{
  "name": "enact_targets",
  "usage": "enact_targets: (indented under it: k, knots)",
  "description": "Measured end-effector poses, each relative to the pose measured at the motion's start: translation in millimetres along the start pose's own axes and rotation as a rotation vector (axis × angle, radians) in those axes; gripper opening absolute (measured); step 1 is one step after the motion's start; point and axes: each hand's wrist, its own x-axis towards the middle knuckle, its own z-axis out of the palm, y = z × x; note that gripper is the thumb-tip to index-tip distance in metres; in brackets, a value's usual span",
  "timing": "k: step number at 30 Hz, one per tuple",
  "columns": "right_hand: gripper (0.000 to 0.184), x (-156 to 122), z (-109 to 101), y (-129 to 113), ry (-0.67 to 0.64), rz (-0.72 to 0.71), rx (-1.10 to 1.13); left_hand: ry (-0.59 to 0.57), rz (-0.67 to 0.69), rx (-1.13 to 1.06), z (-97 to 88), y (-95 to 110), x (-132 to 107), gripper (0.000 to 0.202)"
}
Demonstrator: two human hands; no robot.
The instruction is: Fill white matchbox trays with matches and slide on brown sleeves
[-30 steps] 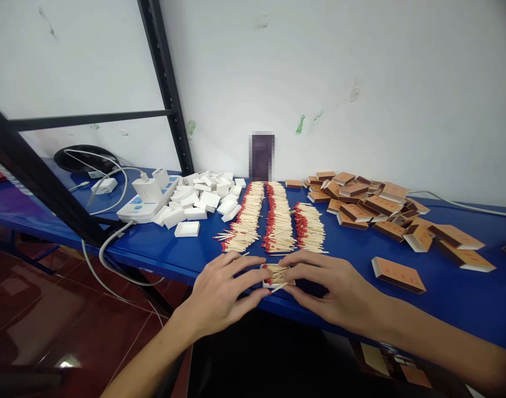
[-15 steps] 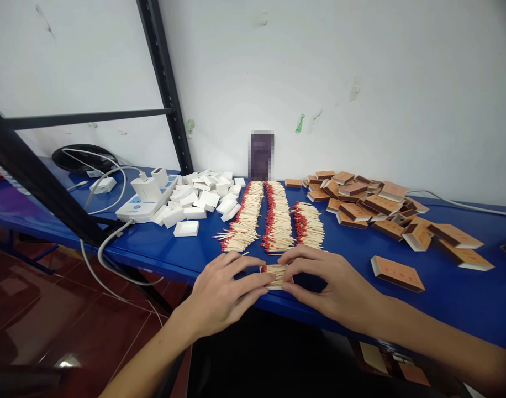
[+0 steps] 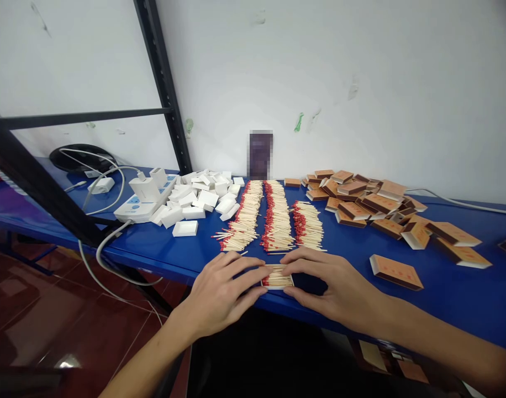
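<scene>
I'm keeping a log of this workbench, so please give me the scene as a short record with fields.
Left hand: on the left end of a tray
Right hand: on its right end
Tray contents: matches
Beyond the hands: three match rows, the right one shortest
Left side: white trays, power strip
Right side: piled boxes, one box apart
Surface: blue table

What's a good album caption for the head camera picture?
Left hand and right hand hold a little tray of matches.
</scene>
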Motion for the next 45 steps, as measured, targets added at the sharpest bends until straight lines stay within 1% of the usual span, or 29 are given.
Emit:
enact_targets:
  k: [4,7,10,15,19,25,32,35,39,45]
  knots:
    - [0.018,-3,2,0,0.017,-0.036,-0.045,0.012,0.009,0.039,0.1,1,0,0.026]
    - [0.023,-6,5,1,0.057,-0.133,-0.142,0.034,0.02,0.069,0.1,2,1,0.028]
    - [0.028,-9,6,2,0.09,-0.235,-0.227,0.063,0.076,0.081,0.2,4,2,0.028]
    - [0.027,-11,5,4,0.051,-0.297,-0.264,0.075,0.153,0.071,1.5,3,1,0.026]
    - [0.022,-11,4,3,0.048,-0.275,-0.237,0.083,0.161,0.028,2.8,2,0,0.027]
    - [0.016,-7,4,1,0.082,-0.21,-0.183,0.067,0.113,0.005,1.8,4,2,0.026]
    - [0.012,-8,5,4,0.092,-0.272,-0.202,0.09,0.162,-0.05,4.4,-1,0,0.027]
    - [0.013,-7,5,3,0.099,-0.283,-0.207,0.099,0.166,-0.065,5.0,-2,0,0.027]
    - [0.014,-6,5,1,0.107,-0.247,-0.201,0.073,0.125,-0.05,4.4,0,1,0.025]
    - [0.018,-7,4,1,0.095,-0.193,-0.191,0.026,0.049,-0.036,2.4,2,1,0.03]
